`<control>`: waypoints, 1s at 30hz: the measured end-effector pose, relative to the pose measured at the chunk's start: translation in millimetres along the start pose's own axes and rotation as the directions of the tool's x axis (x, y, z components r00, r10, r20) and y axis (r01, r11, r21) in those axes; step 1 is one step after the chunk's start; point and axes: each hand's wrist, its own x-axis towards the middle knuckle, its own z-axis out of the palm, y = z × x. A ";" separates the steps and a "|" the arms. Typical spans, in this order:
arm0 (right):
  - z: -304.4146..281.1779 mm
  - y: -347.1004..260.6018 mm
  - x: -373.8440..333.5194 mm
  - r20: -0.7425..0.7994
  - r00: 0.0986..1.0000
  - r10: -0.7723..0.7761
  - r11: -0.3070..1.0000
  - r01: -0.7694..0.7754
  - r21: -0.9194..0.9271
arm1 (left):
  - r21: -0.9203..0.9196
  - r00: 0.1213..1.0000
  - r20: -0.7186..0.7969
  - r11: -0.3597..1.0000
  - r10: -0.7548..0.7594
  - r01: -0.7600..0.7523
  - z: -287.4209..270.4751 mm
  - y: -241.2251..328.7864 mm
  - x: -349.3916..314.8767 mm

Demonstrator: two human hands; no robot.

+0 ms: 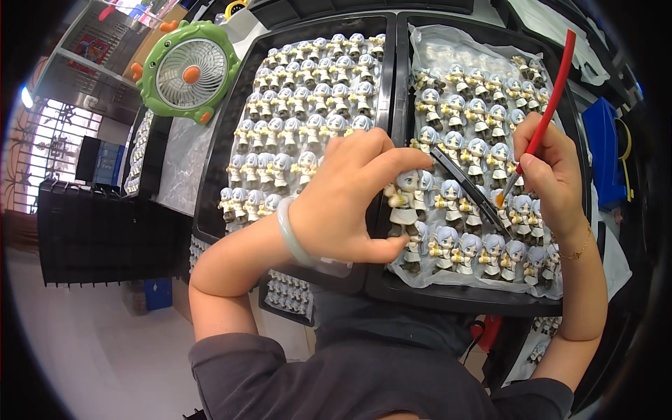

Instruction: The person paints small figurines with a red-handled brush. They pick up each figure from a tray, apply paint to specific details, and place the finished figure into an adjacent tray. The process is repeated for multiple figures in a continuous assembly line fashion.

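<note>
1. Pinching one small figurine (403,203) between forefinger and thumb, the left hand (343,192) has its forefinger by the pale blue hair and its thumb by the dark boots. The figurine stands nearly upright over the left side of the lined tray (455,299).
2. Closed around a red-handled brush (549,105), the right hand (553,168) is over the right side of the lined tray. The brush slants, its bristles low over the lined tray; whether they touch anything there I cannot tell.
3. Rows of matching figurines (465,253) fill most of the lined tray, resting on crinkled, whitish sheeting.
4. A slim black tool (467,189) lies diagonally over those rows, inside the lined tray.
5. Just left of the lined tray is a second black tray (217,175), also holding figurines in rows.
6. Farther left of the lined tray stands a green fan (189,75); to its right is a blue box (602,154).
</note>
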 end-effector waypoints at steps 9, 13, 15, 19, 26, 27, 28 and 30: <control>2.8 -1.6 -0.7 0.002 1.000 0.021 1.000 -0.021 -0.023 | 0.150 0.994 -0.104 0.989 0.032 -0.017 3.9 -0.7 -2.4; 3.9 1.1 -1.1 -0.005 1.000 -0.006 1.000 0.006 -0.018 | 0.147 0.995 -0.095 0.989 0.032 -0.018 4.3 -1.1 -2.4; 3.6 3.4 -0.3 -0.004 1.000 -0.007 1.000 0.007 -0.013 | 0.141 0.995 -0.095 0.990 0.041 -0.027 5.3 -2.8 -2.1; -2.8 11.5 4.3 -0.003 1.000 0.015 0.999 -0.015 -0.032 | 0.164 0.997 -0.064 0.986 0.041 -0.030 0.2 -6.6 -0.7; -7.3 17.0 6.2 -0.051 0.998 -0.019 0.999 0.017 -0.047 | 0.168 0.991 -0.073 0.978 -0.110 0.121 -39.9 -17.4 -20.2; -8.3 15.0 5.6 -0.057 0.998 -0.030 0.998 0.027 -0.058 | 0.190 0.992 0.000 0.974 -0.128 0.126 -39.1 -15.6 -25.0; -8.7 13.4 6.1 -0.058 0.997 -0.043 0.997 0.040 -0.064 | 0.216 0.985 0.073 0.967 -0.154 0.135 -36.6 -13.6 -32.9; -10.8 12.5 6.2 -0.055 0.996 -0.066 0.994 0.061 -0.092 | 0.239 0.969 0.179 0.963 -0.168 0.123 -26.5 -13.7 -46.1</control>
